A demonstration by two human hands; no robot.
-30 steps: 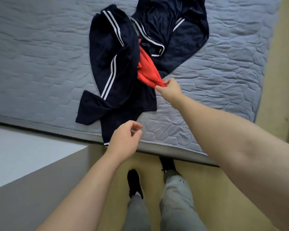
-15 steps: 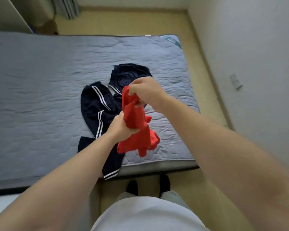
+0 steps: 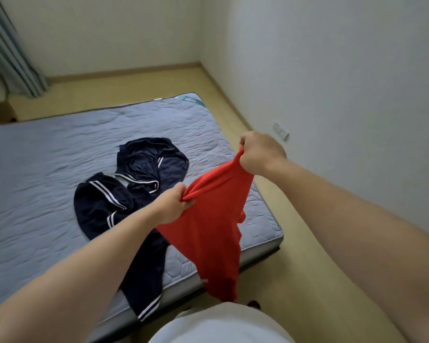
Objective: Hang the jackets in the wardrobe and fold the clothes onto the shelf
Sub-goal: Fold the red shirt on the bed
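Note:
A red garment (image 3: 209, 233) hangs in the air over the near right corner of the mattress, stretched between both hands. My left hand (image 3: 174, 206) grips its lower left top edge in a fist. Higher and further right, my right hand (image 3: 259, 154) clutches the other end. The cloth drapes down to my waist. Behind it, a navy jacket with white stripes (image 3: 114, 206) lies crumpled on the grey quilted mattress (image 3: 35, 194), one part trailing over the near edge; my left forearm hides some of it.
The mattress lies low on a yellowish floor (image 3: 307, 256). A white wall (image 3: 344, 82) with a socket (image 3: 280, 131) runs along the right. Grey curtains (image 3: 13, 65) hang at the far left corner. No wardrobe or shelf is in view.
My right hand pulled the red garment out from under the jacket and lifted it; my left hand took hold too. The hands have since spread apart, opening the cloth, as my view rose.

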